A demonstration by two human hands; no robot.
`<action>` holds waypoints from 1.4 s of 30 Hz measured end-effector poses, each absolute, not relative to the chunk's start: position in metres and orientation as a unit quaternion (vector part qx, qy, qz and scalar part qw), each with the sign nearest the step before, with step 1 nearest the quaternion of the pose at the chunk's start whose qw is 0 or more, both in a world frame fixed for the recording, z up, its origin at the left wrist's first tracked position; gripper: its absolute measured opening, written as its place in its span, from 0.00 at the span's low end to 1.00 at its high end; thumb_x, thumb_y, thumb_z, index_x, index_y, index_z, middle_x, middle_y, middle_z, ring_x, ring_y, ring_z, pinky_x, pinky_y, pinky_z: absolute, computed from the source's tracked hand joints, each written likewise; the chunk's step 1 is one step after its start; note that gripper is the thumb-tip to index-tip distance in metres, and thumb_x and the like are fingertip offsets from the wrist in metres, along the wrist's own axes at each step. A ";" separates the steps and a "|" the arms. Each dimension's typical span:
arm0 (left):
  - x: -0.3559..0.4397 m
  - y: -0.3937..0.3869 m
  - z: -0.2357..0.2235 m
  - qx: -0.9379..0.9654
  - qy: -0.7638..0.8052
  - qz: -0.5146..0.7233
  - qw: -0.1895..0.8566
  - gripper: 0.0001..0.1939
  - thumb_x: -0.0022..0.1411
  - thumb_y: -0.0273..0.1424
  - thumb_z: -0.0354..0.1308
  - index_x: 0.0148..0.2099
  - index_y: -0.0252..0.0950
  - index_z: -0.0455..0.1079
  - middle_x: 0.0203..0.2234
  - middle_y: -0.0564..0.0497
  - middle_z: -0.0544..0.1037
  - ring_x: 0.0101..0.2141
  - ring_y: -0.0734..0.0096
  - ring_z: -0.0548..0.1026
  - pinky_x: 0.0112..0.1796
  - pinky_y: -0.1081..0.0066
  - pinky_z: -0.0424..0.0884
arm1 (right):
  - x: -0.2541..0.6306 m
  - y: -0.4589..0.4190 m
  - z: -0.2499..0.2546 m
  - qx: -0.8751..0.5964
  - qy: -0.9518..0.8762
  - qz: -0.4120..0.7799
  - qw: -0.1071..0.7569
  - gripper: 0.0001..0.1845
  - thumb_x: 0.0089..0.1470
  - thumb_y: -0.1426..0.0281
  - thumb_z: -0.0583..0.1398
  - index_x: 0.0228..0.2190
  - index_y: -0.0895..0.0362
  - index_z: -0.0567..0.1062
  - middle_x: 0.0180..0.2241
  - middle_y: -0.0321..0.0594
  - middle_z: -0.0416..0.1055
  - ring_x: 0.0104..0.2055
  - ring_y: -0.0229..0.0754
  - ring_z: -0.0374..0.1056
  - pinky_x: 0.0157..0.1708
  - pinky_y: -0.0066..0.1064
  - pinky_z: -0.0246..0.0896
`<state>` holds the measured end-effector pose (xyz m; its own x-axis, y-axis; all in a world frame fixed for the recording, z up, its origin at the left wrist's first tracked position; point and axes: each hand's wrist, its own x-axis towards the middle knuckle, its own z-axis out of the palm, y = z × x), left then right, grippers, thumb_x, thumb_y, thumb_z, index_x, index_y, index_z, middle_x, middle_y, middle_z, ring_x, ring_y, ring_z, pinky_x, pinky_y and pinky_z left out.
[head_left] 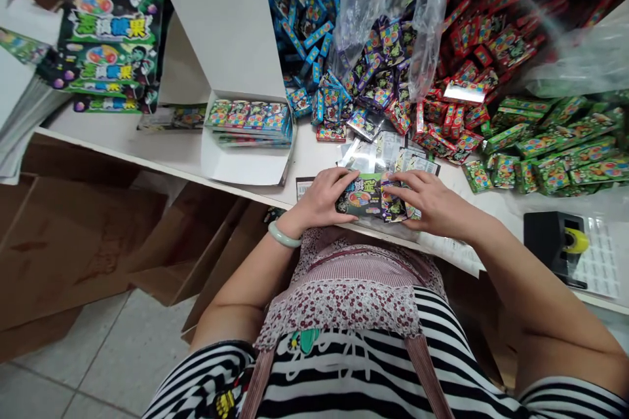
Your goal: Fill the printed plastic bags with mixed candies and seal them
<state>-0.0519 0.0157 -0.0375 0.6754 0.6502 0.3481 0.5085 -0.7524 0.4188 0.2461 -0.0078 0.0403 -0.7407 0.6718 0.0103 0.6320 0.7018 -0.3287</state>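
At the table's front edge, my left hand (325, 198) grips the left end of a flat green-and-black printed candy packet (361, 195), thumb below and fingers on top. My right hand (430, 201) pinches a small purple candy box (393, 204) at the packet's right end, fingers curled over it. A bit of green print shows beneath the right fingers; whether it is a separate box I cannot tell. Just beyond both hands lie several flat printed wrappers (413, 160), overlapping. Small red candy boxes (447, 121) and purple candy boxes (378, 72) are heaped farther back.
An open white carton (246, 167) with a row of small packets stands on the left. Blue boxes (307, 33) are piled at the back, green boxes (555, 157) at right. A black tape dispenser (548, 242) sits at the right edge. Cardboard boxes (73, 249) stand on the floor.
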 end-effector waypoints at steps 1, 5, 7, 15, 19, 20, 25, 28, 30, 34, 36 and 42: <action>-0.052 0.016 -0.038 0.904 0.316 0.246 0.147 0.53 0.56 0.57 0.63 0.73 0.40 0.47 0.56 0.36 0.67 0.56 0.45 0.68 0.56 0.48 0.68 | 0.247 -0.006 0.040 -0.349 -0.921 0.165 0.062 0.36 0.51 0.72 0.64 0.61 0.51 0.65 0.62 0.52 0.63 0.62 0.61 0.60 0.59 0.58 0.61; -0.053 0.015 -0.037 0.907 0.303 0.242 0.164 0.53 0.55 0.57 0.64 0.73 0.40 0.47 0.57 0.36 0.67 0.56 0.44 0.68 0.55 0.48 0.68 | 0.251 0.001 0.040 -0.352 -0.913 0.190 0.083 0.37 0.52 0.71 0.64 0.62 0.50 0.64 0.62 0.53 0.63 0.63 0.61 0.60 0.59 0.60 0.60; -0.053 0.015 -0.037 0.907 0.301 0.240 0.171 0.53 0.55 0.57 0.64 0.73 0.40 0.47 0.57 0.35 0.67 0.56 0.45 0.68 0.55 0.48 0.69 | 0.251 0.004 0.039 -0.355 -0.912 0.188 0.086 0.36 0.53 0.69 0.64 0.62 0.51 0.65 0.62 0.53 0.63 0.63 0.62 0.61 0.58 0.61 0.61; -0.048 0.015 -0.039 0.879 0.344 0.268 0.193 0.53 0.54 0.56 0.65 0.73 0.40 0.49 0.56 0.37 0.67 0.55 0.46 0.69 0.55 0.48 0.70 | 0.230 0.007 0.026 -0.370 -0.891 0.219 0.145 0.40 0.54 0.63 0.66 0.64 0.54 0.59 0.65 0.56 0.58 0.66 0.59 0.58 0.62 0.57 0.60; -0.053 0.012 -0.045 0.862 0.383 0.287 0.167 0.53 0.54 0.56 0.65 0.72 0.38 0.50 0.54 0.36 0.67 0.53 0.47 0.69 0.53 0.49 0.71 | 0.222 0.003 0.021 -0.398 -0.869 0.227 0.189 0.33 0.60 0.58 0.62 0.63 0.52 0.61 0.59 0.53 0.68 0.67 0.59 0.59 0.64 0.62 0.54; -0.056 0.011 -0.047 0.860 0.388 0.290 0.161 0.53 0.54 0.56 0.65 0.72 0.37 0.50 0.53 0.36 0.67 0.53 0.47 0.69 0.53 0.49 0.71 | 0.219 0.004 0.019 -0.406 -0.865 0.225 0.190 0.30 0.62 0.58 0.60 0.62 0.52 0.63 0.57 0.51 0.72 0.67 0.60 0.58 0.65 0.65 0.50; -0.067 0.010 -0.053 0.841 0.426 0.299 0.146 0.52 0.54 0.57 0.65 0.71 0.35 0.52 0.51 0.37 0.67 0.52 0.47 0.69 0.53 0.48 0.71 | 0.199 0.020 0.014 -0.398 -0.852 0.287 0.182 0.26 0.66 0.60 0.53 0.63 0.49 0.63 0.55 0.45 0.76 0.70 0.59 0.53 0.66 0.71 0.35; -0.075 0.009 -0.053 0.840 0.427 0.296 0.154 0.52 0.53 0.58 0.64 0.71 0.37 0.52 0.52 0.38 0.67 0.52 0.48 0.70 0.52 0.49 0.71 | 0.181 0.030 0.012 -0.369 -0.849 0.341 0.164 0.25 0.64 0.58 0.55 0.60 0.48 0.67 0.55 0.46 0.75 0.63 0.58 0.64 0.65 0.68 0.41; -0.082 0.006 -0.052 0.836 0.433 0.300 0.157 0.52 0.53 0.58 0.64 0.71 0.37 0.51 0.52 0.38 0.68 0.52 0.48 0.70 0.52 0.49 0.71 | 0.172 0.038 0.010 -0.365 -0.837 0.367 0.181 0.24 0.62 0.56 0.57 0.57 0.49 0.70 0.52 0.47 0.76 0.58 0.56 0.69 0.64 0.64 0.49; -0.094 0.000 -0.051 0.810 0.470 0.314 0.156 0.53 0.53 0.58 0.65 0.71 0.37 0.53 0.52 0.38 0.68 0.53 0.47 0.69 0.54 0.48 0.70 | 0.155 0.082 -0.001 -0.475 -0.729 0.367 0.328 0.19 0.63 0.58 0.55 0.51 0.53 0.72 0.42 0.44 0.79 0.49 0.50 0.74 0.54 0.50 0.65; -0.095 -0.003 -0.048 0.812 0.463 0.317 0.160 0.53 0.52 0.58 0.65 0.71 0.36 0.53 0.53 0.38 0.68 0.53 0.48 0.69 0.55 0.48 0.70 | 0.141 0.117 -0.010 -0.539 -0.704 0.328 0.326 0.16 0.58 0.62 0.60 0.45 0.56 0.73 0.42 0.46 0.78 0.46 0.51 0.74 0.51 0.48 0.67; -0.091 -0.011 -0.039 0.797 0.475 0.334 0.167 0.53 0.53 0.56 0.66 0.71 0.38 0.52 0.53 0.38 0.67 0.54 0.49 0.70 0.55 0.48 0.71 | 0.087 0.196 -0.030 -0.677 -0.657 0.219 0.249 0.27 0.52 0.64 0.66 0.50 0.59 0.65 0.41 0.50 0.76 0.48 0.57 0.72 0.52 0.50 0.63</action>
